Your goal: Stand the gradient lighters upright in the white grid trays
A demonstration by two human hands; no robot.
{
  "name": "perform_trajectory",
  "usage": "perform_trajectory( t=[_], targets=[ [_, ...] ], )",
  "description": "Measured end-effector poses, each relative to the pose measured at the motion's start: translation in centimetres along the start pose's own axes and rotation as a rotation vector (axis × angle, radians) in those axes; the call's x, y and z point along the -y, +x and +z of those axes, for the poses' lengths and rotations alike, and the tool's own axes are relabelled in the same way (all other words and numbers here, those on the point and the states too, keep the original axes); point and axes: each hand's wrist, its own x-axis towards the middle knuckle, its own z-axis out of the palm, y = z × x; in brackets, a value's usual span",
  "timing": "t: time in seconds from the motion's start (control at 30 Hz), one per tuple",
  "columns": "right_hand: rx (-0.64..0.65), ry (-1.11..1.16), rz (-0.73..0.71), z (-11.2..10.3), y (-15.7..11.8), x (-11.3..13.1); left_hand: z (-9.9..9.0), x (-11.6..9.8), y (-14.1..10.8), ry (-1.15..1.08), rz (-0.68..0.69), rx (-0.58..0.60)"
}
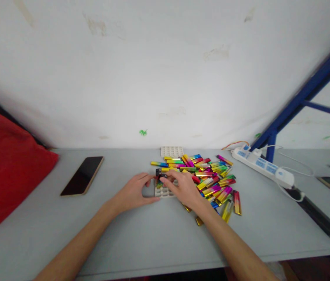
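White tray (162, 192): right hand (182, 186) pinching a black-topped lighter (164, 176) above it. Left hand (137, 191) at its left edge, thumb and fingers spread. Shiny lighters (212, 190) heaped rightward.

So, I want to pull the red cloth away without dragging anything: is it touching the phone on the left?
Apart. The head view shows it: a strip of grey tabletop lies between the edge of the red cloth and the phone.

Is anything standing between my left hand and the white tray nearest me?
Nothing visible does: the left hand is right beside the tray, at its left edge. The colourful pile lies mostly to its right.
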Motion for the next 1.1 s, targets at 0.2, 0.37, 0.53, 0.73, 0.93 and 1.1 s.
perform_trajectory(
  t=[0.2, 0.37, 0.53, 0.73, 0.93, 1.1],
  targets=[
    [0.085, -0.283, -0.103, 0.1, -0.1, 0.5, 0.1, 0.1, 0.0, -0.013, 0.012, 0.0],
    [0.065, -0.521, -0.038, 0.6, 0.0, 1.6, 0.2, 0.1, 0.0, -0.025, 0.01, -0.012],
    [0.015, -0.5, 0.01, -1.1, 0.1, 0.7, 0.2, 0.2, 0.1, -0.026, 0.003, -0.013],
    [-0.155, -0.643, 0.196, -5.5, 0.6, -3.0, 0.0, 0.1, 0.1, -0.01, -0.017, 0.009],
    [-0.272, -0.77, 0.367, -9.2, -0.1, -6.5, 0.0, 0.1, 0.2, 0.003, -0.004, 0.003],
    [-0.268, -0.791, 0.42, -10.2, -0.8, -8.2, 0.0, -0.1, 0.3, 0.009, -0.014, 0.018]
  ],
)
